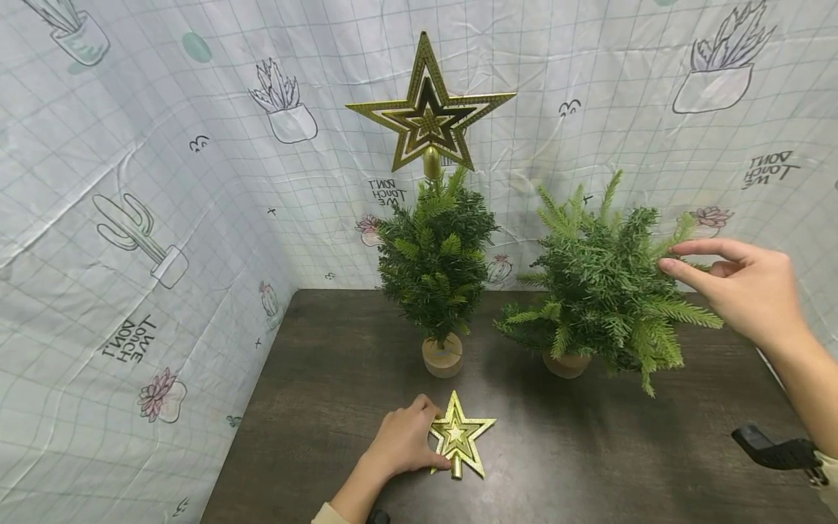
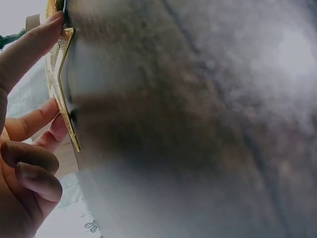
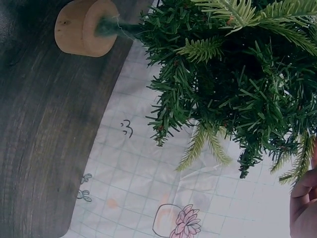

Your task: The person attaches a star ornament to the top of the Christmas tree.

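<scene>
My left hand [image 1: 406, 437] grips a gold star tree topper [image 1: 456, 431] that lies near the front of the table. In the left wrist view, the thumb [image 2: 37, 47] and fingertips touch the edges of the star [image 2: 58, 74]. At the right, my right hand [image 1: 749, 287] pinches a branch tip of a small artificial Christmas tree [image 1: 602, 269] with thumb and forefinger. This tree's branches spread wide. Only part of that hand [image 3: 304, 206] shows in the right wrist view, beside the green branches [image 3: 218, 79]; its contact is partly hidden there.
A second, narrower tree [image 1: 437, 262] stands to the left, on a round wooden base [image 1: 442, 356], with a larger gold star [image 1: 428, 116] on its top. Both trees stand on a dark wooden table [image 1: 314, 378]. A cactus-print curtain [image 1: 229, 218] hangs behind and at the sides.
</scene>
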The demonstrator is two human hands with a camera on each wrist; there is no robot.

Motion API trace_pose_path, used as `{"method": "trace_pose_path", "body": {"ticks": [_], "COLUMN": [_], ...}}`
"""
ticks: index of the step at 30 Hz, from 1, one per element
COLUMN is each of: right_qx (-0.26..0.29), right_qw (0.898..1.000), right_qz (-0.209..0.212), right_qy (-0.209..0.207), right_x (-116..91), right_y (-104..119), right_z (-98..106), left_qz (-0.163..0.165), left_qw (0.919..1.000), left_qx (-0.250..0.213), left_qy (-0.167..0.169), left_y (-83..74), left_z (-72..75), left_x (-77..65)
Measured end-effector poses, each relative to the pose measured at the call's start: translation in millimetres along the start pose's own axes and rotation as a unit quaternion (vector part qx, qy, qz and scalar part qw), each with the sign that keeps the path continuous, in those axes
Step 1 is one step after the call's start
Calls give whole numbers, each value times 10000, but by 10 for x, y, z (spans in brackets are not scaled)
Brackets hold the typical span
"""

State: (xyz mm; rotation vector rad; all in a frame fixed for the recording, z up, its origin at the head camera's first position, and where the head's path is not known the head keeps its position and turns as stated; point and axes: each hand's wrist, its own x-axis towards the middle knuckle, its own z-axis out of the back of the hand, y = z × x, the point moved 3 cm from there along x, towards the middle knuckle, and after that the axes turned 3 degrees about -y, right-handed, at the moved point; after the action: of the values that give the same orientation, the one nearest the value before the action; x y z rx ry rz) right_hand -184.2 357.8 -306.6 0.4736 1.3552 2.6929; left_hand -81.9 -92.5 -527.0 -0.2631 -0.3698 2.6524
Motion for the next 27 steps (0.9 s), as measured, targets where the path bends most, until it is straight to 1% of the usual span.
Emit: {"method": "trace_pose_path", "body": {"ticks": [9, 14, 18, 23, 27], "right_qx": [1, -77, -40, 22, 103], "right_qw": [10000, 9998, 9999, 10000, 9999], "right_qz": [65, 131, 116, 57, 32], "right_qy": [-52, -95, -87, -65, -55], "right_x": [0, 6, 10, 5, 4], "right_y": [-11, 0, 1, -13, -23], "right_z": [-9, -5, -3, -14, -22], "left_qz": [-13, -20, -16, 2, 66], "left_qw": [10000, 9998, 9997, 9997, 9995], "left_qx": [25, 152, 209, 59, -161], "left_qy": [-88, -152, -161, -234, -259], "left_y": [3, -7, -12, -6, -1], "left_z": [16, 51, 75, 100, 108], "left_x": [2, 13, 12, 12, 6]}}
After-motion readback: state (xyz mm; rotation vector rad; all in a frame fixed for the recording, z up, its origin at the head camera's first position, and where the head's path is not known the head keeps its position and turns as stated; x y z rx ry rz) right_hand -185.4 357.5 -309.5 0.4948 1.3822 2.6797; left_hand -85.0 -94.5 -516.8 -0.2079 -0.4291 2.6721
